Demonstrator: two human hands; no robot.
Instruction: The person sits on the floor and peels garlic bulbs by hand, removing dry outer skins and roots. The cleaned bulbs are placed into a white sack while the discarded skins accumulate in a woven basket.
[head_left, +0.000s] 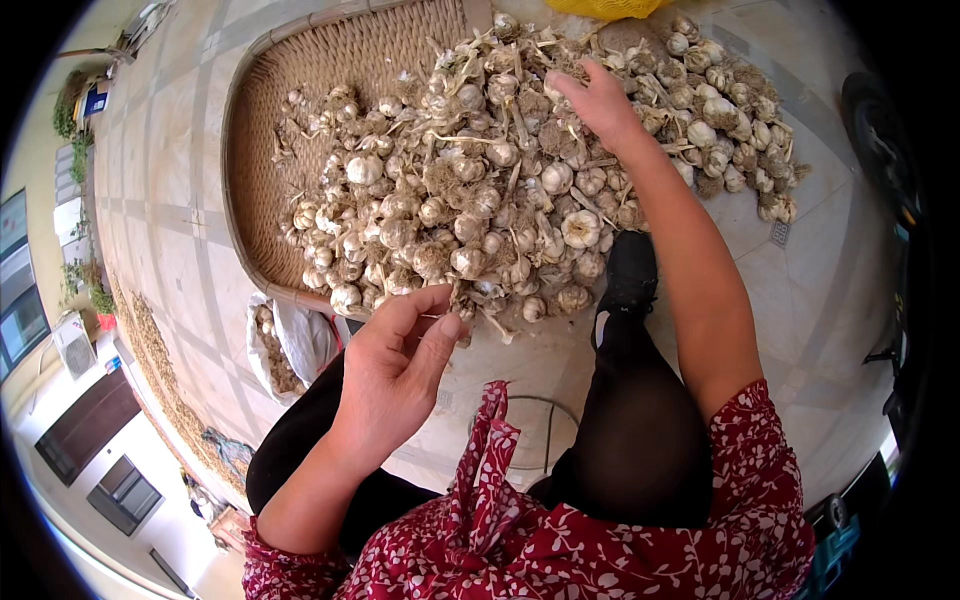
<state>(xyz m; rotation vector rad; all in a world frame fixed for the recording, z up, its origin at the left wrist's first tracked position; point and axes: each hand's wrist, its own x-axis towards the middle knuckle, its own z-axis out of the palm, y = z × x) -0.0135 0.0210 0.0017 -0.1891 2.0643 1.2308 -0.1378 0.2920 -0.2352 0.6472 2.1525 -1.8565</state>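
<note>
A large heap of dried garlic bulbs (465, 169) with roots and stalks lies before me, partly in a shallow woven basket (337, 56) and partly spilling beyond it. My right hand (600, 105) reaches over the far part of the heap. Its thumb and a finger are apart, with the thumb against or just above a pale bulb. My left hand (394, 367) is at the heap's near edge. Its thumb and forefinger are bent toward each other beside a dry stalk; whether they pinch it cannot be told.
A white sack (304, 337) with garlic in it stands left of my leg. My black shoe (631, 274) rests against the heap's near right side. Yellow netting (607, 6) lies at the far edge. A dark wheel (877, 142) is at the right. Tiled floor (169, 187) surrounds the basket.
</note>
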